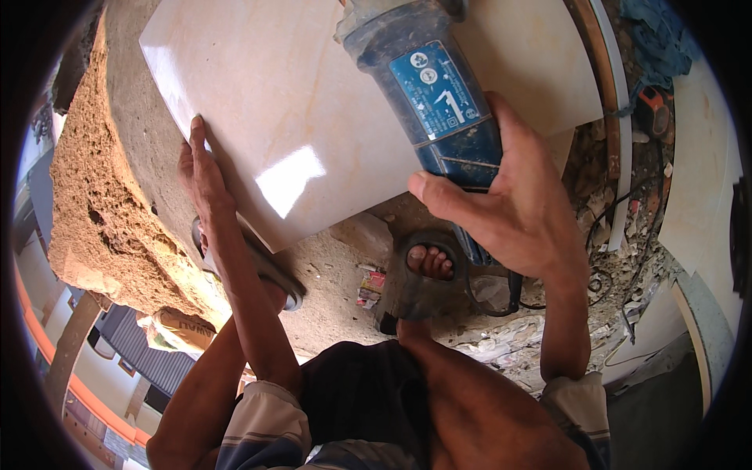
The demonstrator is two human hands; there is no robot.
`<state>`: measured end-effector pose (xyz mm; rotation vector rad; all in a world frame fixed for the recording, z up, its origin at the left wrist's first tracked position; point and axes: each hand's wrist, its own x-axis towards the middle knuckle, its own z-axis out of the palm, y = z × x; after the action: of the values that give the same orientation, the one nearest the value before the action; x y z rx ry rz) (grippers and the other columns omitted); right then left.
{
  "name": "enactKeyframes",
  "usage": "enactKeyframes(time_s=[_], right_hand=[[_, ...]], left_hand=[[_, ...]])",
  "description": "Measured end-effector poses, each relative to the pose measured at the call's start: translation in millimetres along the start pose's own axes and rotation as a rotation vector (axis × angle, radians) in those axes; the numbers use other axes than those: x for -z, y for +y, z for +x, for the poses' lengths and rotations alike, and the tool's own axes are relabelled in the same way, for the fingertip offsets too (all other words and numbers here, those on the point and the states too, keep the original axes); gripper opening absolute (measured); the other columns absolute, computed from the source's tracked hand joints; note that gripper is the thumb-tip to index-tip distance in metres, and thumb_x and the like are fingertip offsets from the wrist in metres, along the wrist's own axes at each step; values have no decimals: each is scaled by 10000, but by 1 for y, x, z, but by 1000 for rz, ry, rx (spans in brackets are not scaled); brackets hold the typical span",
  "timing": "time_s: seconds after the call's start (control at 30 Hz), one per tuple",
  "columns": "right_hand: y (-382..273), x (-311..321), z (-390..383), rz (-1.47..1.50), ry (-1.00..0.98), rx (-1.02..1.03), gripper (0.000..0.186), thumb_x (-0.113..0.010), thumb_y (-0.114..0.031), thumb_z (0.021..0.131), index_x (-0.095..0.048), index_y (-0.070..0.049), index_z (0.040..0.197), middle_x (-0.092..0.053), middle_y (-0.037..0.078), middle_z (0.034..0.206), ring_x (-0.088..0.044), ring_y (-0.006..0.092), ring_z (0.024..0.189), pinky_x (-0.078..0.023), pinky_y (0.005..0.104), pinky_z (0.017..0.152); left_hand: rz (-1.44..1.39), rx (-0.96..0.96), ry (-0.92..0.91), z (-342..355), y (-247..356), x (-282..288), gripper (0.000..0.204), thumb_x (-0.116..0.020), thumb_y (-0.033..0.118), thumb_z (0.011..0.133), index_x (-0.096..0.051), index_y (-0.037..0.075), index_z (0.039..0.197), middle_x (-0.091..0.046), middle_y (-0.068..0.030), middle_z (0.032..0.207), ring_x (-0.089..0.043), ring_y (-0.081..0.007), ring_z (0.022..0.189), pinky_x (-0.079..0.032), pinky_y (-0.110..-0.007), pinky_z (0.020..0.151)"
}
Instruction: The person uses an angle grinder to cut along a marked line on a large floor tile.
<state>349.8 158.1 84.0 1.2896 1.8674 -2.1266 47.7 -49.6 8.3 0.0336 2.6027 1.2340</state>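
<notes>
glossy cream tile (313, 117) | left hand (200, 168) flat | right hand (509, 204) gripping blue grinder (435, 94)

One glossy cream tile (313, 117), one blue angle grinder (439, 102), two hands: left hand (200, 176), right hand (509, 204). One sandalled foot (429, 262), one orange tape measure (652, 110).

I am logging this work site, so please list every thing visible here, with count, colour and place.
tile: one, glossy cream, centre top, on the rough ledge
angle grinder: one, blue and grey, over the tile, upper right
ledge: one, sandy brown, rough, left
rubble: many pieces, grey, right
tape measure: one, orange and black, far right
sandals: two, grey, below the tile
left hand: flat on the tile's left edge
right hand: gripping the angle grinder body
</notes>
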Motion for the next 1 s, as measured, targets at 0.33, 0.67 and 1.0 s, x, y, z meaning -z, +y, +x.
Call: enactKeyframes(time_s=[0.33, 0.67, 1.0], right_hand=[[2, 1, -7, -16, 10, 17, 503, -889, -193, 852, -610, 19, 1214, -669, 59, 967, -648, 128, 853, -560, 319, 788], [4, 0, -13, 8, 20, 13, 505, -898, -194, 842, -610, 19, 1199, -667, 63, 970, -645, 127, 845, -558, 318, 779], [8, 1, -18, 18, 11, 8, 514, -892, -187, 852, -606, 24, 1224, -656, 63, 1003, -643, 126, 878, -557, 320, 805]], left_hand=[[-8, 93, 8, -3, 6, -2, 571, -679, 484, 1043, -692, 62, 1427, -716, -90, 1342, -671, -220, 1202, -566, -379, 1002], [3, 101, -12, 1, 3, 4, 594, -690, 507, 1030, -697, 60, 1422, -714, -89, 1346, -667, -210, 1194, -554, -365, 988], [21, 60, 49, 0, 2, -3, 525, -706, 502, 1031, -747, 38, 1274, -777, -111, 1084, -720, -211, 980, -598, -381, 857]])
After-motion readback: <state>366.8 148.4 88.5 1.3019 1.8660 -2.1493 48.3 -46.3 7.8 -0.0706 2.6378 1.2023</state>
